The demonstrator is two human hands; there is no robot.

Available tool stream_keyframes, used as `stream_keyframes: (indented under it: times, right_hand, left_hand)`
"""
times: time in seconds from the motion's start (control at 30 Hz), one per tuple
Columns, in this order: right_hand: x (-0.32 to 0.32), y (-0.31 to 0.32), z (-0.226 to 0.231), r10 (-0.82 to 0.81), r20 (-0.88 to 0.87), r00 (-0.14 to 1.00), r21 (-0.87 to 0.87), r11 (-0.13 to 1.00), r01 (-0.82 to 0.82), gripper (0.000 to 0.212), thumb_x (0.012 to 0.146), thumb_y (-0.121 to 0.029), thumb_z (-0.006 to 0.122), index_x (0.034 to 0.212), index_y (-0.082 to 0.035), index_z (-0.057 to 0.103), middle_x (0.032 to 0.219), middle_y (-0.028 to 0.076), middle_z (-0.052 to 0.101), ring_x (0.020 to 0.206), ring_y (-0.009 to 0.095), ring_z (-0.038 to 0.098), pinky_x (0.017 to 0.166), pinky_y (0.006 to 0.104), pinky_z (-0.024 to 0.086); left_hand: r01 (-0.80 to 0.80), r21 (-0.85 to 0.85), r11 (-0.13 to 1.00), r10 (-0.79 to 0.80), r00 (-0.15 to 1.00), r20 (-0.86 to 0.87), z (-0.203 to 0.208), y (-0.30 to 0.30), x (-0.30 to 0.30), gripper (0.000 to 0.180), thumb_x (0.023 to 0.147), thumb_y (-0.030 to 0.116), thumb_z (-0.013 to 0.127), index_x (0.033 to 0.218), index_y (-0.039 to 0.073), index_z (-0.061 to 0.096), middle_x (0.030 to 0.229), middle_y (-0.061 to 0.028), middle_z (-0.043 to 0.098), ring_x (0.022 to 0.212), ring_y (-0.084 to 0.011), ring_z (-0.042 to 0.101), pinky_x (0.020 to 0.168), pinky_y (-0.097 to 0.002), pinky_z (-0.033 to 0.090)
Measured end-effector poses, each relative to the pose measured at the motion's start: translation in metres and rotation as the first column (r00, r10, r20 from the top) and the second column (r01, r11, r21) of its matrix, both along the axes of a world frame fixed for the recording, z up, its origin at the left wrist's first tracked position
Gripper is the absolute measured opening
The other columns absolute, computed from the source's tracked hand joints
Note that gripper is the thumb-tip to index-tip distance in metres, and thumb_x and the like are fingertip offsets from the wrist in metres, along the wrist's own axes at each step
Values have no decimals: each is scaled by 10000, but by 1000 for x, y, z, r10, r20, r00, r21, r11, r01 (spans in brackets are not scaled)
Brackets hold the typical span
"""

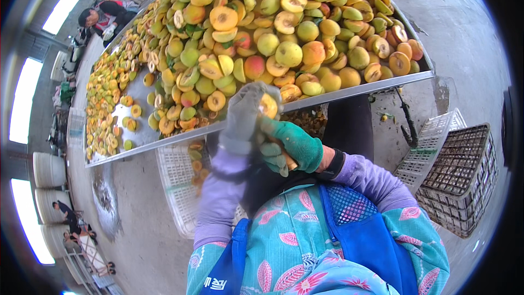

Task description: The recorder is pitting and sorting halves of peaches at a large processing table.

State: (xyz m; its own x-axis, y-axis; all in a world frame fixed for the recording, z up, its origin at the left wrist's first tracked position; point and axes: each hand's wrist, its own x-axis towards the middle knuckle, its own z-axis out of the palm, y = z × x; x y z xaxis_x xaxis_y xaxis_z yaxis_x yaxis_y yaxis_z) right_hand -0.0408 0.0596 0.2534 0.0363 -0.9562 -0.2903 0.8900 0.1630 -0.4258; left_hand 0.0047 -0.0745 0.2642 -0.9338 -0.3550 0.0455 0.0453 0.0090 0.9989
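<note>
My left hand, in a grey glove, is closed around a yellow peach near the front edge of a metal table. Close beside it, my right hand in a green glove is wrapped round a wooden-handled tool. Only the handle's end shows; its working end is hidden between my hands, and some motion blurs them. Just past my hands lies a heap of peaches, some whole and many halved, a few with brown hollows or stones showing.
The metal table's raised rim runs across in front of me. A white crate holding fruit pieces stands below at left. On the right are a white crate and a dark, dirty crate. Another person sits at the far left.
</note>
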Motion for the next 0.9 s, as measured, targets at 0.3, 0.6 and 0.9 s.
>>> stream_keyframes:
  times: [0.3, 0.6, 0.9]
  right_hand:
    - [8, 0, -6, 201, 104, 974, -29, 980, -199, 340, 964, -453, 417, 847, -155, 528, 519, -57, 379, 373, 120, 343, 321, 265, 293]
    - [-9, 5, -51, 199, 493, 847, -70, 979, -190, 375, 992, -417, 359, 837, -99, 485, 529, -47, 409, 369, 74, 362, 376, 225, 331]
    - [0, -7, -20, 20, -333, 943, 317, 944, 92, 373, 925, -463, 512, 949, -91, 528, 559, 1, 478, 361, 94, 407, 305, 226, 350]
  left_hand:
    - [-312, 678, 665, 382, 923, 49, -19, 17, 30, 372, 895, 375, 545, 981, 16, 584, 890, -140, 590, 770, -264, 607, 629, -345, 531]
    - [-630, 485, 606, 683, 725, 88, -51, -70, 141, 266, 784, 90, 659, 1028, 9, 589, 920, -131, 641, 829, -249, 650, 718, -338, 528]
    - [228, -899, 375, 656, 619, 431, -66, -127, 34, 565, 658, 299, 723, 1110, -2, 569, 960, -259, 614, 870, -398, 592, 810, -423, 473]
